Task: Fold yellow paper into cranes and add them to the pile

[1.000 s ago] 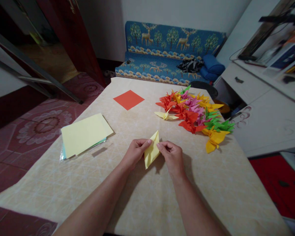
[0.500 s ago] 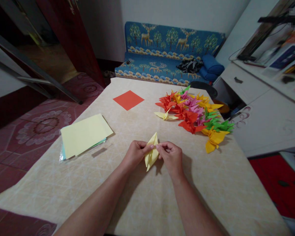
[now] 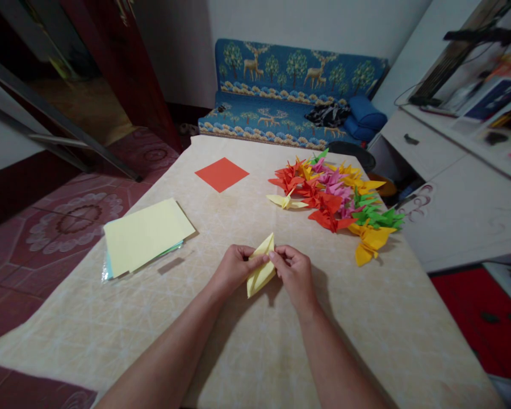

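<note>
A half-folded yellow paper piece (image 3: 260, 271) is held just above the table, pinched from both sides. My left hand (image 3: 234, 268) grips its left edge with thumb and fingers closed. My right hand (image 3: 293, 271) pinches its upper right edge near the tip. The piece is long and pointed, tilted up to the right. Beyond it lies a pile of folded paper cranes (image 3: 336, 196) in red, pink, orange, green and yellow, with one pale yellow crane (image 3: 286, 200) at the pile's left edge.
A stack of pale yellow sheets (image 3: 145, 234) lies at the left of the beige table (image 3: 255, 335). A red paper square (image 3: 222, 173) sits farther back. A blue patterned sofa (image 3: 289, 96) stands behind, and white cabinets (image 3: 464, 193) at the right.
The yellow piece has been folded narrower and tilted lower; both hands have closed in on it and shifted slightly down.
</note>
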Motion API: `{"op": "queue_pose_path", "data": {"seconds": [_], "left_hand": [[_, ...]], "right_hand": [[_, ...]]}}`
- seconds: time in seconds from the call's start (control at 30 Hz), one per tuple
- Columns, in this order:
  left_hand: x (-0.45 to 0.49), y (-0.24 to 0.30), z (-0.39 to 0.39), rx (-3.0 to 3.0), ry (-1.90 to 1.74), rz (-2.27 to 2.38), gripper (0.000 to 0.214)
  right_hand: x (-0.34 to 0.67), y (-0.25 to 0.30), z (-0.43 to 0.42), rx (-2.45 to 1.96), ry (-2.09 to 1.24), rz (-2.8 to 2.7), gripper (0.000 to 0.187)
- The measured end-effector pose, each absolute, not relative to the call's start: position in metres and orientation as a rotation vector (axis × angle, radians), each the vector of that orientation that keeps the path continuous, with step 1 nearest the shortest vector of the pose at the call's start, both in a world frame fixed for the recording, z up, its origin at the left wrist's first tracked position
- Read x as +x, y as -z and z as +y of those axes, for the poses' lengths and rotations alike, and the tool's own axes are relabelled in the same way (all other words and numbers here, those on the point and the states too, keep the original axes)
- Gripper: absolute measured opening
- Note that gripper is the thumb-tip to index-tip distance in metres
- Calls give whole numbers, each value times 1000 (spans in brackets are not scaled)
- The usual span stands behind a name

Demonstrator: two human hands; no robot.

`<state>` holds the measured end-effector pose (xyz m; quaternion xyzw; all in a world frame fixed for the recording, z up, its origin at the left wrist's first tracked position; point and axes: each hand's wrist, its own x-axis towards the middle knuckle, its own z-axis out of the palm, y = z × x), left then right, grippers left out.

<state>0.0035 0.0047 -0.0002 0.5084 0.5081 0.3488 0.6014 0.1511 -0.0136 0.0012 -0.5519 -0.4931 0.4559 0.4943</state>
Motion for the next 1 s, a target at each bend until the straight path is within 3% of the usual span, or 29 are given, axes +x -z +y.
{"op": "queue_pose_path", "data": {"seconds": [0.33,0.63,0.8,1.0], "left_hand": [[3,0,4,1166,-794,1122,42],[2,0,3,1118,-748,1089,38],[2,-4,1,1150,-698,1027,34],[0,-9,-1,1210,-625,976,35]], "right_hand": [[147,3,-15,-1335,-1027,-1263,18],[146,-2,-16,-1362,-880,-1273,29],[144,-2,-17,-1360,-833,-1181,19],[146,-6,-17,-1354,-881,-1069,21]]}}
